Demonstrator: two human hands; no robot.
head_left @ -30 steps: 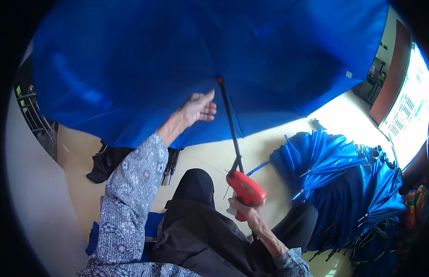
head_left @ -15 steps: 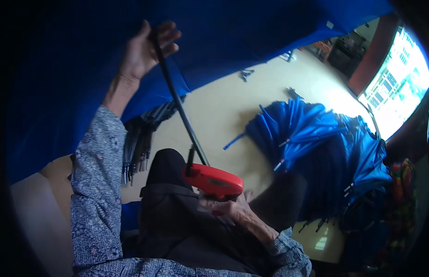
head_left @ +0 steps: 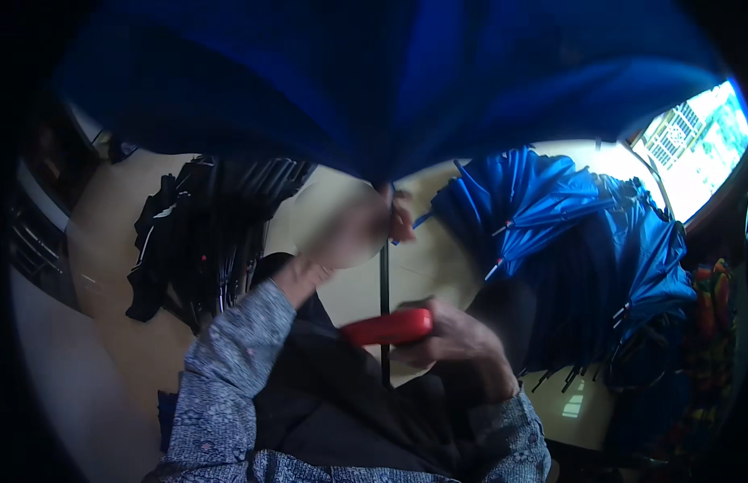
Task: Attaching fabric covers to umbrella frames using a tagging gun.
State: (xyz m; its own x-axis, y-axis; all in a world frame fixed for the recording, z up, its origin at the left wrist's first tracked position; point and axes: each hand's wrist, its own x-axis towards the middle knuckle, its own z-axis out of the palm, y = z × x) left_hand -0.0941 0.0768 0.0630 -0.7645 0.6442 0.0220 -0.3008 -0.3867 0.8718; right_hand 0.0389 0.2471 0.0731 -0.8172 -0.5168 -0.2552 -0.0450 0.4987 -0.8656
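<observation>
Under folded blue fabric [head_left: 471,88], slim shaft [head_left: 384,282]

It's the pale, glossy floor [head_left: 434,274] doing all the carrying here, and look at the load! Over at three o'clock, a big heap of blue umbrellas [head_left: 543,205] sprawls across it, canopies loosely gathered, spilling round towards four, where dark rods [head_left: 569,378] poke out of its lower edge. Across to nine o'clock, a pile of black umbrellas [head_left: 197,241] lies bunched, metal shafts [head_left: 223,282] bristling on the near side! And down at four, a bright patch of light [head_left: 575,400] gleams off the surface.
</observation>
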